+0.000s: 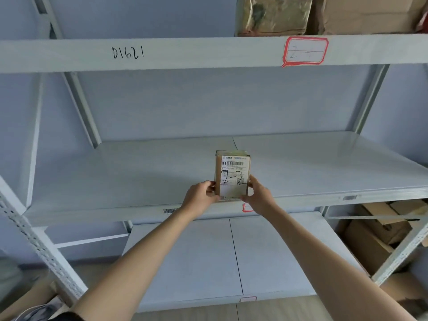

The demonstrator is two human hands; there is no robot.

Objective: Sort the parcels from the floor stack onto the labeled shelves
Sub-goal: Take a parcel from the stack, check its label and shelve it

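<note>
Head view: a small parcel [232,176] marked "2-2" stands upright at the front edge of the middle shelf [115,177], left hand [200,196] and right hand [257,195] clasping its lower sides; easing it deeper before letting go would likely prevent tipping.

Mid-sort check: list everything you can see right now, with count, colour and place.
small parcel: one, brown with white label, "2-2" handwritten, upright near the middle shelf's front edge
middle shelf: one, pale grey, otherwise bare
lower shelf: one, pale grey, bare
top-shelf parcels: at least two, brown, upper right
red-bordered label: one, on the top beam
handwritten code: black, top beam, left
cardboard boxes: several, brown, lower right behind the frame
left hand: on the parcel's left side
right hand: on its right side
</note>
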